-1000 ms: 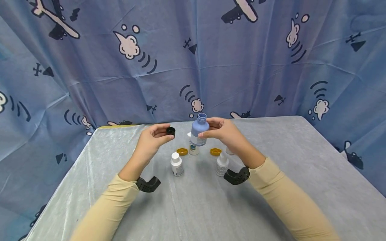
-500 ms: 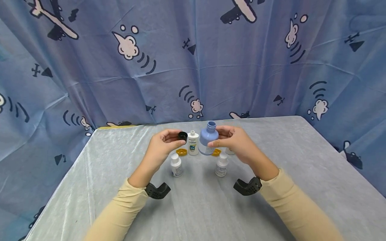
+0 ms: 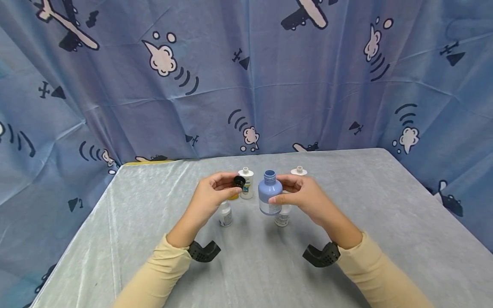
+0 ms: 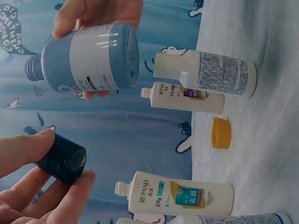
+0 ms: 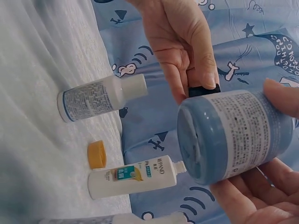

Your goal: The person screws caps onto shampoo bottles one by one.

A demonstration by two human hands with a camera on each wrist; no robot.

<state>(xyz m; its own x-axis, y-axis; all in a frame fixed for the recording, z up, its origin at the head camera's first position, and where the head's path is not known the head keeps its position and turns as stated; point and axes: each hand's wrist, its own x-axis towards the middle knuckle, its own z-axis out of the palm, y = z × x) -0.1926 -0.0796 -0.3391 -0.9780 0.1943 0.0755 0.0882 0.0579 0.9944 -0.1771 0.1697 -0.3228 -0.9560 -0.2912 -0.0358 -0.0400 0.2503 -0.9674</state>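
My left hand (image 3: 213,196) pinches a black screw cap (image 3: 239,182) between thumb and fingers, its hollow side visible. In my right hand (image 3: 304,194) is a blue bottle (image 3: 269,196), upright, with a bare threaded neck (image 4: 33,68) and a white label. Thumb and fingers grip its body from the right. Cap and bottle are apart, held side by side above the table. Below my left hand stands a small white capped bottle (image 3: 225,216); another white capped bottle (image 3: 282,218) is partly hidden behind the blue one.
Farther back stand two uncapped white bottles, one with a teal label (image 4: 189,197) and one with a purple label (image 4: 191,93). Yellow caps lie near them, one yellow cap (image 5: 96,154) beside the teal-labelled bottle. A patterned blue curtain (image 3: 246,85) hangs behind the grey-covered table (image 3: 246,273).
Both hands have come lower and shifted right, bringing the black cap and the blue bottle along. The gap between cap and bottle is slightly narrower than a second ago.
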